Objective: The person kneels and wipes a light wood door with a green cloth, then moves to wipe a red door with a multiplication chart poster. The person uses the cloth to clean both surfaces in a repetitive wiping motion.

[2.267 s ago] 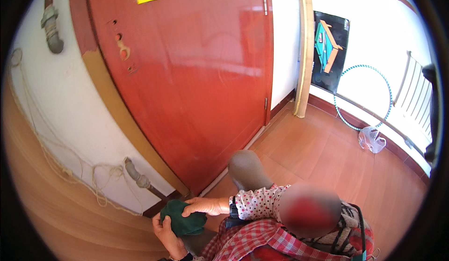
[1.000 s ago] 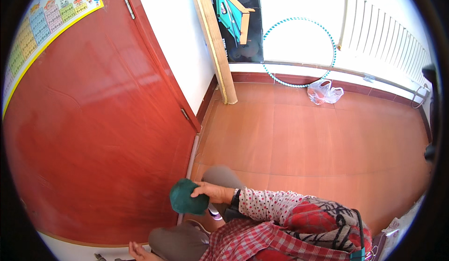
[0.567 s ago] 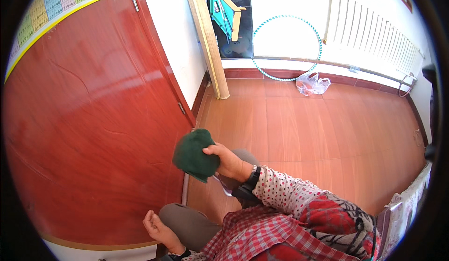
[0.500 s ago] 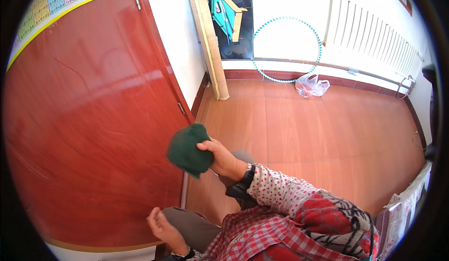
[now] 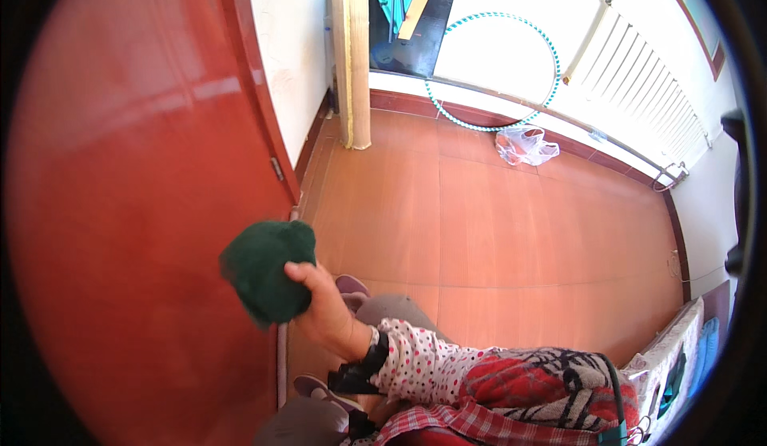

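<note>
My right hand is closed on a dark green cloth, folded or bunched into a pad, with the thumb lying on its near side. The cloth is in front of the glossy red-brown door, close to its hinged edge; whether it touches the door I cannot tell. A black band circles my right wrist below a dotted sleeve. Low in the picture, a little of my left hand shows beside a black wristband, under my right forearm. Its fingers are hidden.
A wooden post stands past the door. Against the far wall are a toy pool table, a striped hoop, a plastic bag and a white radiator. My shoes rest on the wood-look floor.
My right hand has carried the green cloth leftward across the door. My left hand has drawn in and is now mostly hidden. The view has shifted, so the poster is out of sight.
</note>
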A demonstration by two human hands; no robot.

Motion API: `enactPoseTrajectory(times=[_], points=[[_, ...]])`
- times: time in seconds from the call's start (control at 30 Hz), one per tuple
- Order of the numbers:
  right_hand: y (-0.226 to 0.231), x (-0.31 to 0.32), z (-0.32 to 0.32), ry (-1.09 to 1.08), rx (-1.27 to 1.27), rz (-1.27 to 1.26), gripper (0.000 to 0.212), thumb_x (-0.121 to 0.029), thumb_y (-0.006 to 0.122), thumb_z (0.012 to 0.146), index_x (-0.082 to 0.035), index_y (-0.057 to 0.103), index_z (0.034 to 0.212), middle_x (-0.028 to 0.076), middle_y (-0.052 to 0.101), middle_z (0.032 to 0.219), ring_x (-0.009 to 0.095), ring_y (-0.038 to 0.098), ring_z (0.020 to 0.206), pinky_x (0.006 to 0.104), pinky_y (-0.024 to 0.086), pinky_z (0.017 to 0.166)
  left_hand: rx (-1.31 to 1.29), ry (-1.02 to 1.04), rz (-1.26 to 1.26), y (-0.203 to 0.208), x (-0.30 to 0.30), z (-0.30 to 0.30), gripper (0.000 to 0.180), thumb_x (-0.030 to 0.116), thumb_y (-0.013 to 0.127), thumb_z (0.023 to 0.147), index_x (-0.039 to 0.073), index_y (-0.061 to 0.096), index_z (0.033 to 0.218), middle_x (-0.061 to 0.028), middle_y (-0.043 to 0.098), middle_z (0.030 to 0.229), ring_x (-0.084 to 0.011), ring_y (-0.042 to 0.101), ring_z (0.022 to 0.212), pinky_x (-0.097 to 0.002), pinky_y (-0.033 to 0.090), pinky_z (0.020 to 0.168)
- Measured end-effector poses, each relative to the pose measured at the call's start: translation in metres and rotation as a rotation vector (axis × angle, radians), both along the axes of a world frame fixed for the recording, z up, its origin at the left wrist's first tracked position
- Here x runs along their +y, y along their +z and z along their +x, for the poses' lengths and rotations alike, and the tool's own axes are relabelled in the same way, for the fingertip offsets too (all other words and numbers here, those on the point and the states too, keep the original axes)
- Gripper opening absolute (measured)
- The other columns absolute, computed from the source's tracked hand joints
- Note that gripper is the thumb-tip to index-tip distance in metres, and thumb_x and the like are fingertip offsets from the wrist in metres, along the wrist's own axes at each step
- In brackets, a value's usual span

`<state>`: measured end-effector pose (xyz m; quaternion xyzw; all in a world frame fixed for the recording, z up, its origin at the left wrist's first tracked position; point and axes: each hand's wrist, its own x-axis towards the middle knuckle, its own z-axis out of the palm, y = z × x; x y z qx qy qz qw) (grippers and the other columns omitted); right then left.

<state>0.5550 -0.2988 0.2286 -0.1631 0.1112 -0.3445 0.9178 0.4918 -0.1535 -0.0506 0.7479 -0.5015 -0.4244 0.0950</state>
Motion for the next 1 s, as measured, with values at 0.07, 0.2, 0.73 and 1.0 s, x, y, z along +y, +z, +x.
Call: enactPoseTrajectory(times=[0.07, 0.2, 0.73, 1.0], points=[[0.002, -0.006, 0.001, -0.026, -0.047, -0.078, 0.057, -0.022, 0.065, 0.095, -0.003, 0.048, 0.145, 0.011, 0.061, 0.136, 0.024, 0.061, 0.123, 0.0395, 0.051, 0.103, -0.003, -0.102, 0.139, -0.024, -0.007, 0.005, 0.028, 0.021, 0.059, 0.100, -0.001, 0.066, 0.116, -0.0174, 0.067, 0.116, -0.0327, 0.065, 0.104, -0.0411, 0.051, 0.091], [0.009, -0.028, 0.014, 0.028, 0.003, -0.071, 0.060, -0.018, 0.067, 0.093, -0.004, 0.044, 0.148, 0.010, 0.060, 0.137, 0.023, 0.060, 0.123, 0.0381, 0.051, 0.103, -0.003, -0.206, 0.294, -0.039, -0.018, 0.018, 0.033, 0.026, 0.058, 0.101, -0.001, 0.065, 0.119, -0.0181, 0.067, 0.119, -0.0337, 0.065, 0.105, -0.0417, 0.051, 0.091], [-0.056, -0.138, 0.044, 0.067, 0.159, -0.213, 0.042, -0.024, 0.063, 0.094, 0.000, 0.062, 0.129, 0.016, 0.071, 0.120, 0.032, 0.071, 0.106, 0.0452, 0.059, 0.094, 0.089, -0.050, 0.205, 0.039, -0.008, 0.004, 0.055, 0.046, 0.056, 0.103, -0.001, 0.062, 0.131, -0.0212, 0.065, 0.129, -0.0377, 0.066, 0.110, -0.0441, 0.052, 0.094], [-0.052, -0.137, 0.016, 0.021, -0.086, -0.106, 0.049, -0.031, 0.058, 0.099, -0.003, 0.055, 0.140, 0.016, 0.064, 0.137, 0.036, 0.063, 0.124, 0.0517, 0.052, 0.107, -0.291, 0.761, -0.762, 0.219, 0.060, 0.024, 0.038, 0.025, 0.070, 0.095, -0.001, 0.067, 0.122, -0.0213, 0.069, 0.121, -0.0403, 0.064, 0.115, -0.0445, 0.051, 0.100]])
